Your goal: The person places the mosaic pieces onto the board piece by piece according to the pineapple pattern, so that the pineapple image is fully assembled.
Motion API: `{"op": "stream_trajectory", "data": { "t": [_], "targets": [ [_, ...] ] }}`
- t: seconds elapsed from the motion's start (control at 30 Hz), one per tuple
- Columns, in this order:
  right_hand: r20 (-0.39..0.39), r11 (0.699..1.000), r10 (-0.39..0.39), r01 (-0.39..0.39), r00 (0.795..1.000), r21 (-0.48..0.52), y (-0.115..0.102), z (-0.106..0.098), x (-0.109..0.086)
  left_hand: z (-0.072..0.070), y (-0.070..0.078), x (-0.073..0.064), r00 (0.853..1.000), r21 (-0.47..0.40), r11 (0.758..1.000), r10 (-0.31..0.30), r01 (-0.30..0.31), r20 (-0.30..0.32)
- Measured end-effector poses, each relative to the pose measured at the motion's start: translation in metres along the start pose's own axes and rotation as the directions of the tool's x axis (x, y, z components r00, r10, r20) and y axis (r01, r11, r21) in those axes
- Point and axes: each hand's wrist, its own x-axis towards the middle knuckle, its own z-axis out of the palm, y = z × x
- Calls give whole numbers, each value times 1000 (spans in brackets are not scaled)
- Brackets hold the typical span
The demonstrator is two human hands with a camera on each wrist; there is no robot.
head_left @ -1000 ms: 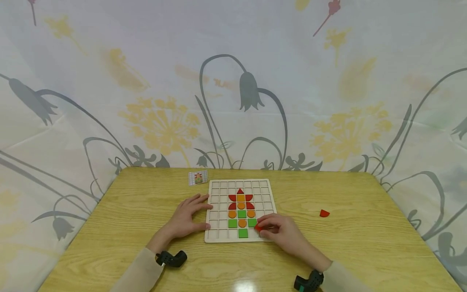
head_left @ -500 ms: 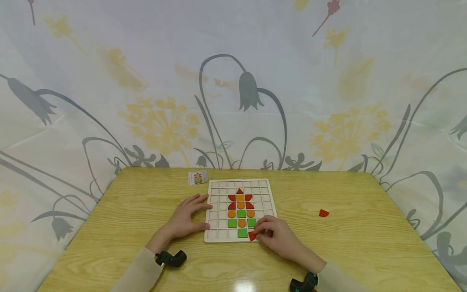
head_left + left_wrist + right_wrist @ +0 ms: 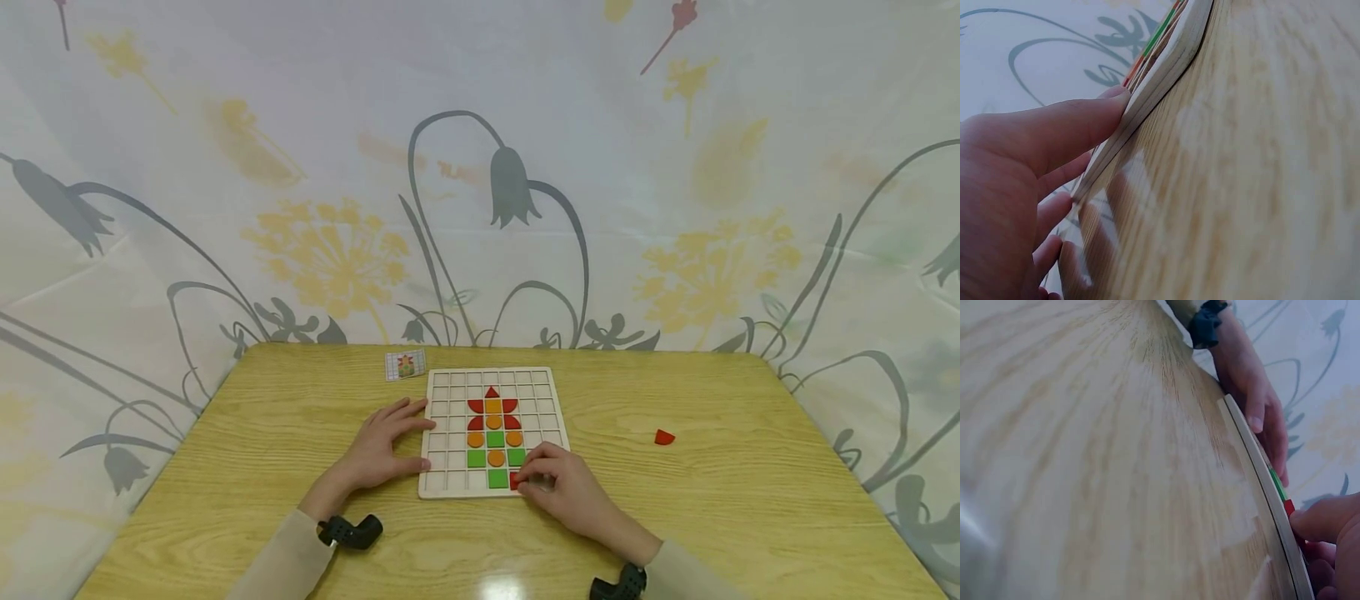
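A pale wooden grid board (image 3: 457,458) lies on the table, bearing a figure of red, orange and green flat pieces. My right hand (image 3: 566,492) pinches a red quarter-circle tile (image 3: 513,481) between thumb and fingers at the bottom row, just right of the lowest green square (image 3: 497,478). Fingers hide most of that tile; in the right wrist view its red edge (image 3: 1289,505) shows by the thumb, at the board's near rim. Along the board's left edge rests my left hand (image 3: 378,448), its fingers spread and thumb touching the rim (image 3: 1154,87).
Another red quarter-circle tile (image 3: 664,437) lies on the table (image 3: 720,500) right of the board. Behind the board's far left corner is a small card (image 3: 405,365) printed with a similar figure on a grid. A patterned curtain (image 3: 337,167) stands behind the table.
My right hand has moved left and slightly nearer, carrying the red tile from beside the right green square down to the bottom row and turning it. The left hand stays at the board's edge.
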Motion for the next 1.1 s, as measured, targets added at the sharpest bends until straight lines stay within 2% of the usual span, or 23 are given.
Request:
{"op": "stream_trajectory", "data": {
  "t": [0.23,0.43,0.63,0.87,1.1],
  "targets": [
    [-29,1000,13,-13,1000,8,0,1,1,-1,0,1,1000,-2,1000,-1,1,0],
    [-20,999,40,-39,999,25,0,1,2,-2,0,2,1000,11,1000,-1,1,-2],
    [-23,998,23,-22,999,54,0,-3,3,-3,1,2,1000,11,1000,7,-7,-4],
    [-59,988,78,-69,995,138,4,-23,2,-2,1,1,1000,6,1000,13,-13,-2],
    [-175,995,91,-83,980,53,20,-58,-6,0,0,0,1000,11,1000,4,-4,3]
  ]
}}
